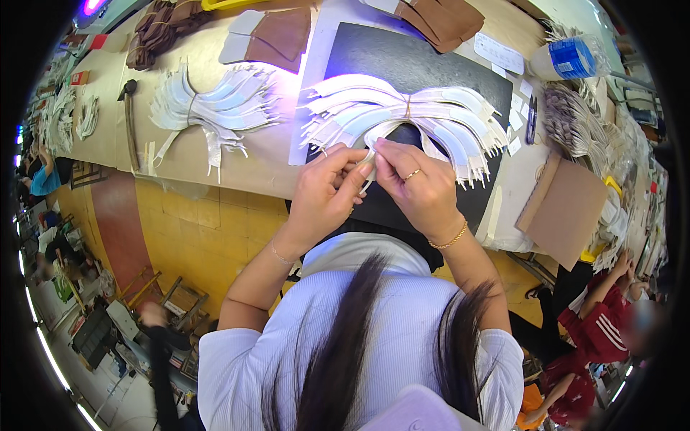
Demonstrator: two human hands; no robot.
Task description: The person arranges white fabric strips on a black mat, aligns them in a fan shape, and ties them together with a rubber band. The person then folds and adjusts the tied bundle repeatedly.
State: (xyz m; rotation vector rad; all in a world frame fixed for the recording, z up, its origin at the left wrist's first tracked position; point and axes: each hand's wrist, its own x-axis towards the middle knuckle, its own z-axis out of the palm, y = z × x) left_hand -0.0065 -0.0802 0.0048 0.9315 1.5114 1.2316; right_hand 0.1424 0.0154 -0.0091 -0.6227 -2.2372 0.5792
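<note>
Both hands meet at the table's near edge, in front of a tied bundle of white strips (460, 115) that lies fanned out on a black mat (374, 50). Between my left hand (327, 188) and my right hand (420, 188), a narrow white strip (371, 154) is pinched by the fingertips of both. Part of the strip is hidden by the fingers. A second tied bundle of white strips (215, 100), with frayed ends, rests farther left on the brown tabletop.
Brown and grey flat pieces (277, 39) and a dark brown bundle (162, 32) lie at the back left, near a hammer (130, 118). To the right are a plastic jar (564, 59), a cardboard piece (564, 208) and a co-worker in a red sleeve (604, 327).
</note>
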